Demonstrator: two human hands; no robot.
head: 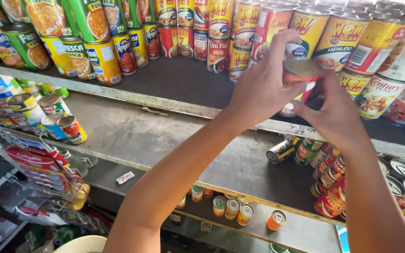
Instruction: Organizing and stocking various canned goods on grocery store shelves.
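Note:
Both my hands are raised in front of the top shelf and close around one small can (300, 75) with a red and white label. My left hand (263, 82) wraps it from the left, fingers over its top. From the right and below, my right hand (336, 115) grips it, thumb across the label. The can is tilted and held just in front of stacked yellow and red cans (338, 40) on the top shelf. Most of the can's body is hidden by my fingers.
Grey wooden shelves (165, 136) run in tiers. Green and yellow cans (90, 47) are stacked at upper left, lying cans (48, 117) at left, more cans (333, 182) at right and lower shelves. A wire rack with red toothpaste boxes (38, 164) stands at lower left.

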